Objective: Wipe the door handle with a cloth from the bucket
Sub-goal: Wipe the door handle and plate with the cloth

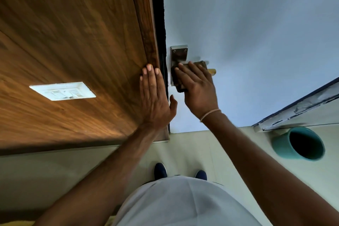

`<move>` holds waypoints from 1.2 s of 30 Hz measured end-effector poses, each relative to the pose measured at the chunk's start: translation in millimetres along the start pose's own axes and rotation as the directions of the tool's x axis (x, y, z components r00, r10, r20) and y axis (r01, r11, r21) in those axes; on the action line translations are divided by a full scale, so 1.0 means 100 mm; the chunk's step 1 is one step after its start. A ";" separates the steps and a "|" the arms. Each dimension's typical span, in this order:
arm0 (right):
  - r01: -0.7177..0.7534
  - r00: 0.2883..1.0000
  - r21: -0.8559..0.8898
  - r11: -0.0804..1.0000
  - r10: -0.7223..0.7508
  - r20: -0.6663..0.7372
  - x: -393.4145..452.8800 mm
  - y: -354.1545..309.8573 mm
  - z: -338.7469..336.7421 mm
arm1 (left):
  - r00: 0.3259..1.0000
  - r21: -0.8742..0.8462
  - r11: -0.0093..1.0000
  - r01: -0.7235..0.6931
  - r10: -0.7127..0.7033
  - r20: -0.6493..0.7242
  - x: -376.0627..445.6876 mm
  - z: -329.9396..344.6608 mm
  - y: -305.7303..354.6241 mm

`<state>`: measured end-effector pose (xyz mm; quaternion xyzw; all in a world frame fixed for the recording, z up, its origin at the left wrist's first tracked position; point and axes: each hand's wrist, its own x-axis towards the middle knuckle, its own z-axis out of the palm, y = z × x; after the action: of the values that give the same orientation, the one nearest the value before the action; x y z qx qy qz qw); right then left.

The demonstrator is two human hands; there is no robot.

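Teal bucket (300, 145) on floor, right of shoes, well apart from door handle (178, 55). Switch plate (63, 91) on wood panel. Left hand (154, 97) flat, fingers spread, on wood frame. Right hand (199, 88) presses dark cloth (178, 80) over handle; lever mostly hidden.

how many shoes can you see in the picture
2, both dark blue, on the tiled floor just above the shirt's hem: one shoe to the left, the other shoe to the right. Only the toe ends show; the shirt hides the rest.
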<state>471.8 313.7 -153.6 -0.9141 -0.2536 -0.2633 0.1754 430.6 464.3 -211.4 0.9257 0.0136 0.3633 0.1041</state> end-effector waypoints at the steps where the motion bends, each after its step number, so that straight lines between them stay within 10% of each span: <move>1: -0.030 0.999 0.003 1.000 0.030 -0.016 -0.04 0.09 -0.01 | 1.000 -0.003 1.000 -0.001 0.001 0.008 0.00 0.00 0.00; 6: -0.250 0.964 -0.056 0.967 0.243 -0.108 -0.19 0.52 -0.08 | 0.999 0.010 1.000 0.003 -0.004 0.038 -0.03 -0.01 0.01; 22: 0.024 0.998 0.181 0.983 -0.033 0.050 -0.18 0.38 -0.11 | 1.000 -0.079 0.997 0.022 -0.021 0.018 -0.02 0.02 0.04; 36: 0.161 0.966 0.133 0.978 -0.128 -0.226 -0.06 0.61 0.21 | 1.000 -0.083 0.996 -0.012 0.014 0.024 -0.03 0.01 -0.01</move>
<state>509.5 271.7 -185.1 -0.8432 -0.3185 -0.3532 0.2507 429.3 464.8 -213.9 0.9251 -0.0086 0.3527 0.1403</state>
